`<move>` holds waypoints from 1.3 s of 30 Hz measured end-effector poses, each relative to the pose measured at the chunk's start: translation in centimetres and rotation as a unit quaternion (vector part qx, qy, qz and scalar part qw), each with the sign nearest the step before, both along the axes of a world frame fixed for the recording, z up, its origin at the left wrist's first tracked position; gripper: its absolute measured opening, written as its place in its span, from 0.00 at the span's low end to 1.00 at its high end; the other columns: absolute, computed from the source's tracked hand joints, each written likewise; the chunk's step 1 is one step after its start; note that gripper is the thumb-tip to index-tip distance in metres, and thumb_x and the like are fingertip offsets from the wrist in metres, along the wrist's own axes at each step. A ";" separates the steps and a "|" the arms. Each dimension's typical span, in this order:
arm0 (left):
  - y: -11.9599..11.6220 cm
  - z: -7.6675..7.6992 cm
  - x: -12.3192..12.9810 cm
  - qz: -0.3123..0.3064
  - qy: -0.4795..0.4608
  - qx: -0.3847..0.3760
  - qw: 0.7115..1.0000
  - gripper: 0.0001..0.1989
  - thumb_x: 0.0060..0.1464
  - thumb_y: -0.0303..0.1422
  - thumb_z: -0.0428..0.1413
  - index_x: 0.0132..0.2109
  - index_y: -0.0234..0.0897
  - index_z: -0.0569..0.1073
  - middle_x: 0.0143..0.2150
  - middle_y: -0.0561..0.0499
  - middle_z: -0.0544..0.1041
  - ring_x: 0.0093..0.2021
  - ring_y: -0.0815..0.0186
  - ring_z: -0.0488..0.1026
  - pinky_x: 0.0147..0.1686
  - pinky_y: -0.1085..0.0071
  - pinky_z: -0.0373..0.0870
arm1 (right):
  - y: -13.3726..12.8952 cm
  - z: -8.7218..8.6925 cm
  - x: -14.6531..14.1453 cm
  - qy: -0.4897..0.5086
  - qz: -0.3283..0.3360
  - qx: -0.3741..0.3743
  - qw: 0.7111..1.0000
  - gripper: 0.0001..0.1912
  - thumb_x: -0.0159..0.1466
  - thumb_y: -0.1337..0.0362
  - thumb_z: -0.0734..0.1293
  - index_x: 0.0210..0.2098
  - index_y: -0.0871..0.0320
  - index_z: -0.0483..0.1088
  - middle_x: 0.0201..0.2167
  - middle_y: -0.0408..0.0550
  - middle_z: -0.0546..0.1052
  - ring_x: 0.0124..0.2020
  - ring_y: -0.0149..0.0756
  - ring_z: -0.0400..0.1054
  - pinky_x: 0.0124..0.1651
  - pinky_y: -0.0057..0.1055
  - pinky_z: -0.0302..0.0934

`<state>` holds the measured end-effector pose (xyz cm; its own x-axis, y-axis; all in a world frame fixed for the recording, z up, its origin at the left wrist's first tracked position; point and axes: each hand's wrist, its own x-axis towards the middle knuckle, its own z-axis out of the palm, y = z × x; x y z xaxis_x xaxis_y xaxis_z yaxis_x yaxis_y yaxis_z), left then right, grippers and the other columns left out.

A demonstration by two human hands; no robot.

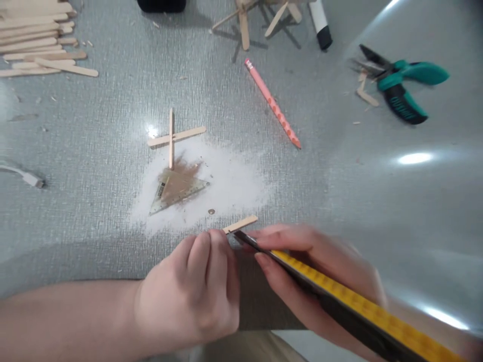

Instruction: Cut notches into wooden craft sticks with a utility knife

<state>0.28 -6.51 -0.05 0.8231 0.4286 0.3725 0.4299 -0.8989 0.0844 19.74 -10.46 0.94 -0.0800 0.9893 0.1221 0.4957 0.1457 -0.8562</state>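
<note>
My left hand (196,286) is closed in a fist around a wooden craft stick (243,222), whose far part sticks out to the right and shows a small dark notch near my fingers. In my right hand (313,261) is a yellow and black utility knife (339,296). Its blade tip is at or very near the stick beside the notch; I cannot tell if they touch. Beyond my left hand a clear triangular ruler (177,191) lies under brown wood dust. Two craft sticks (188,133) form a cross just behind the ruler.
White powder and a coin-like disc (211,211) lie around the ruler. A pink pencil (273,104), green-handled pliers (403,83) and a white marker (320,25) lie farther off. A stick pile (33,40) is at far left, a cable plug (33,179) below it.
</note>
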 end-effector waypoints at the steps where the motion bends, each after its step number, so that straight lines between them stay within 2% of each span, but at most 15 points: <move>1: 0.2 0.0 0.1 0.008 -0.008 -0.012 1.000 0.11 0.56 0.19 0.53 0.39 0.18 0.81 0.32 0.33 0.82 0.26 0.54 0.79 0.19 0.63 0.76 | -0.3 0.4 -0.1 -0.015 -0.011 -0.011 1.000 0.11 0.63 0.72 0.67 0.42 0.50 0.71 0.35 0.44 0.83 0.32 0.36 0.80 0.33 0.28 0.77; 5: 1.2 -0.3 0.3 0.019 -0.061 -0.059 0.996 0.09 0.58 0.20 0.54 0.35 0.24 0.80 0.29 0.41 0.81 0.27 0.58 0.79 0.24 0.63 0.80 | -2.0 1.3 -0.9 -0.040 -0.068 -0.040 0.996 0.11 0.63 0.72 0.67 0.43 0.51 0.71 0.39 0.47 0.83 0.35 0.37 0.81 0.37 0.28 0.78; 9: 1.7 -0.5 0.1 -0.016 -0.074 -0.029 0.997 0.07 0.56 0.20 0.56 0.35 0.24 0.79 0.32 0.39 0.82 0.31 0.55 0.81 0.29 0.61 0.82 | -3.1 -0.1 -1.8 0.013 -0.147 -0.003 0.989 0.13 0.63 0.73 0.67 0.44 0.51 0.71 0.41 0.48 0.83 0.38 0.37 0.80 0.40 0.29 0.78; 11: 2.0 -0.6 -0.1 -0.036 -0.076 -0.019 0.996 0.06 0.56 0.21 0.56 0.35 0.24 0.78 0.33 0.38 0.82 0.32 0.53 0.82 0.28 0.61 0.82 | -3.2 -1.0 -2.1 0.024 -0.158 0.009 0.987 0.13 0.63 0.73 0.68 0.45 0.53 0.72 0.41 0.47 0.82 0.38 0.36 0.80 0.40 0.28 0.77; 15: 2.8 -0.7 -0.7 -0.074 -0.069 -0.077 0.992 0.06 0.57 0.20 0.55 0.36 0.23 0.77 0.33 0.37 0.81 0.31 0.53 0.81 0.27 0.60 0.82 | -2.9 -1.9 -2.5 0.030 -0.161 0.016 0.986 0.13 0.62 0.75 0.68 0.44 0.54 0.72 0.41 0.46 0.82 0.39 0.35 0.80 0.42 0.28 0.77; 21: 3.2 -0.8 -1.4 -0.075 -0.060 -0.138 0.986 0.08 0.59 0.18 0.53 0.36 0.21 0.77 0.36 0.35 0.80 0.35 0.53 0.81 0.31 0.59 0.82 | -2.6 -1.9 -3.3 -0.009 -0.159 0.042 0.986 0.12 0.61 0.76 0.68 0.43 0.56 0.72 0.39 0.47 0.83 0.38 0.34 0.81 0.43 0.27 0.78; 31: 3.3 -0.9 -1.7 -0.097 -0.052 -0.098 0.989 0.10 0.61 0.19 0.51 0.40 0.18 0.78 0.38 0.33 0.82 0.37 0.50 0.82 0.33 0.59 0.83 | -2.2 -2.2 -3.7 -0.076 -0.161 0.083 0.980 0.12 0.61 0.76 0.70 0.42 0.58 0.73 0.39 0.48 0.83 0.35 0.33 0.80 0.41 0.26 0.78; 35: 3.4 -0.9 -1.7 -0.105 -0.052 -0.069 0.991 0.11 0.60 0.19 0.50 0.40 0.17 0.78 0.41 0.27 0.82 0.36 0.49 0.83 0.30 0.59 0.82 | -2.2 -2.5 -3.8 -0.091 -0.174 0.077 0.977 0.12 0.61 0.76 0.70 0.42 0.57 0.73 0.39 0.48 0.83 0.35 0.34 0.81 0.41 0.27 0.78; 39: 3.4 -0.9 -1.5 -0.117 -0.049 -0.036 0.991 0.11 0.60 0.18 0.50 0.41 0.15 0.78 0.39 0.27 0.82 0.34 0.49 0.83 0.28 0.60 0.82 | -2.4 -2.5 -3.8 -0.099 -0.175 0.077 0.977 0.12 0.61 0.75 0.71 0.42 0.57 0.73 0.39 0.47 0.84 0.34 0.35 0.81 0.40 0.28 0.78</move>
<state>-1.17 -3.13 -0.94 0.8644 0.2597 0.4305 0.1977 -0.9629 0.1838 15.91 -12.90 -1.51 0.2236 0.9313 0.2876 0.6913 0.0565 -0.7204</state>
